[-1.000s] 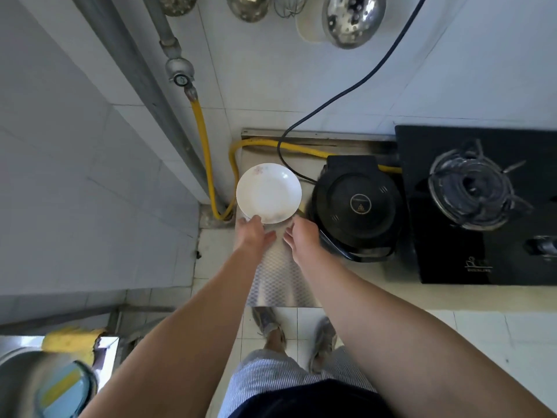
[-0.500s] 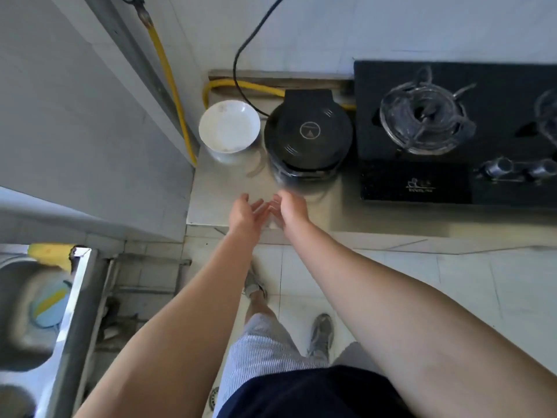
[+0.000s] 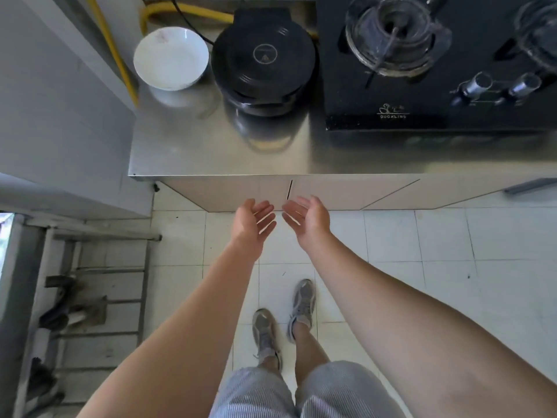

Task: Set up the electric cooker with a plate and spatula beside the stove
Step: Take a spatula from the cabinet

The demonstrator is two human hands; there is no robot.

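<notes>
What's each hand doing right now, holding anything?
Left hand: open, palm up, empty.
Right hand: open, palm up, empty.
Both are off the counter; the plate sits beside the electric cooker.

A white plate [image 3: 171,58] sits on the steel bench [image 3: 193,140] near its far left corner, just beside the round black electric cooker [image 3: 262,59], whose lid is closed. To the cooker's right lies the black gas stove [image 3: 428,110] with a burner and two knobs. A yellow hose [image 3: 119,60] runs down the wall left of the plate, and a dark cord passes behind the plate toward the cooker. In front of the bench, over the tiled floor, the left hand [image 3: 251,223] and right hand [image 3: 307,220] hang empty, palms turned inward, fingers spread, close together but apart. Grey shoes [image 3: 283,318] stand below
</notes>
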